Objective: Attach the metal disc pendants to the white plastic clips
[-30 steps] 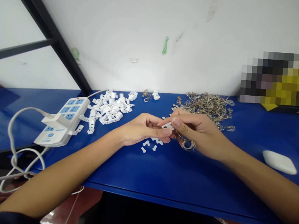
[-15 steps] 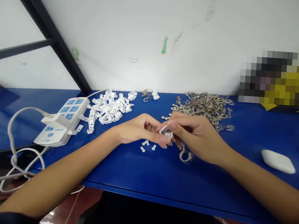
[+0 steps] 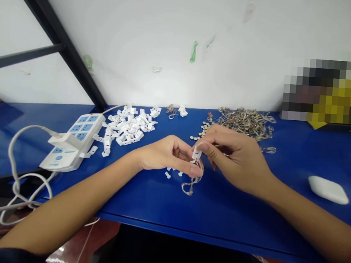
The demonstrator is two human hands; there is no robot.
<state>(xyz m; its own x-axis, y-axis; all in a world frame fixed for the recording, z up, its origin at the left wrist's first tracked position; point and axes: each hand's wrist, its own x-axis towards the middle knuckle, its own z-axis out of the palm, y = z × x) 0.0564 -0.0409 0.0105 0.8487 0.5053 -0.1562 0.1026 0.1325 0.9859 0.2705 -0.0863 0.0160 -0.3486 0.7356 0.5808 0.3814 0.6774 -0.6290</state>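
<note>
My left hand (image 3: 168,155) is closed, its thumb and fingers pinching a wire bundle (image 3: 188,188) whose loop hangs below them. Between the thumb and fingers of my right hand (image 3: 236,158) is a small white plastic piece (image 3: 197,153), which touches the bundle at the left fingertips. Several tiny white parts (image 3: 168,174) lie on the blue table just behind and below my left hand. Behind my right hand rests a heap of tangled wires (image 3: 245,122), with small round discs (image 3: 205,127) at its left side.
A pile of white plastic pieces (image 3: 130,124) lies left of centre, beside a white power strip (image 3: 85,135) with cables. A few wires (image 3: 171,111) and white pieces (image 3: 182,110) sit near the wall. A white case (image 3: 327,190) is at the right on the blue table (image 3: 217,226).
The white piece now stands upright in my right fingers. The wire loop has swung left and hangs under my left fingertips. My right hand has shifted slightly.
</note>
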